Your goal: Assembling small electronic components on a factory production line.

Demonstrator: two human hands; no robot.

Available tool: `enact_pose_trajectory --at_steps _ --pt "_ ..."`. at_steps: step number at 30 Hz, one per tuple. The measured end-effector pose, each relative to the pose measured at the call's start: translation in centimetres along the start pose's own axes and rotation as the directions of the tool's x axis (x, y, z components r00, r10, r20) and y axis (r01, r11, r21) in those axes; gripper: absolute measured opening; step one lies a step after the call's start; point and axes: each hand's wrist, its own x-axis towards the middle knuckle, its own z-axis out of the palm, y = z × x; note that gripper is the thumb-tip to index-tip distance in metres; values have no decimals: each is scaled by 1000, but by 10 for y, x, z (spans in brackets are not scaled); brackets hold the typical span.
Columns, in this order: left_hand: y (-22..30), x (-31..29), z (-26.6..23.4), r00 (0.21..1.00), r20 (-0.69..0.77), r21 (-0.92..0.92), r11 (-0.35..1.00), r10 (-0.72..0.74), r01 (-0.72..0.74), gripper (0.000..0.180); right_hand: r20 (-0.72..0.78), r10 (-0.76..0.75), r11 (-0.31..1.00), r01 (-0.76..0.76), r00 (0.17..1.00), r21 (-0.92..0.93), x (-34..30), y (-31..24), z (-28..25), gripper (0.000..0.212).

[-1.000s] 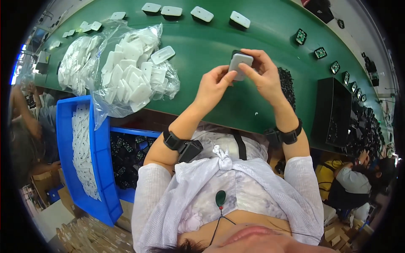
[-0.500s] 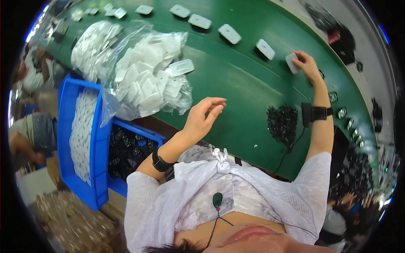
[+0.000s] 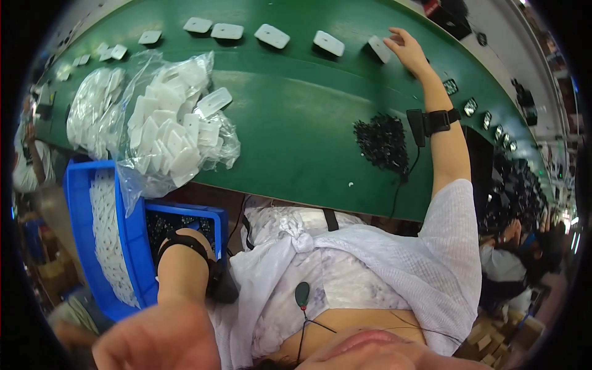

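Note:
At the far side of the green table, my right hand [image 3: 404, 52] is open beside a white rounded rectangular plastic cover [image 3: 378, 50]. Its fingers are stretched out and apart, with the thumb side close to the cover's right edge; whether they touch, I cannot tell. My left hand [image 3: 163, 339] is raised close to the camera at the lower left, off the table. It is blurred, and its fingers are cut off or smeared. Several more white covers [image 3: 272, 36] lie in a spaced row leading left along the table.
A clear plastic bag [image 3: 179, 123] heaped with white covers sits on the table's left part, beside another bagged pile [image 3: 92, 111]. Blue bins [image 3: 139, 259] stand below the near edge. A heap of small black parts [image 3: 381, 142] lies near my right forearm, where a cable runs.
My right hand has let go of the white cover and its fingers have spread. My left hand has swung from above the table to the lower left. The view has shifted.

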Motion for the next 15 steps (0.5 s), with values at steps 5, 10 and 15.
enact_pose_trajectory --at_steps 5,10,15 --pt "11 0 -4 999 38 -77 997 4 -1 32 -46 -64 985 70 997 157 -70 -38 -41 38" --pt "2 -8 -9 998 -12 -37 997 66 -66 22 -56 -28 928 47 998 371 -177 -65 -62 30" --pt "-23 -25 -21 996 2 -192 977 -92 90 30 -226 255 890 -137 940 434 -283 -68 -34 28"
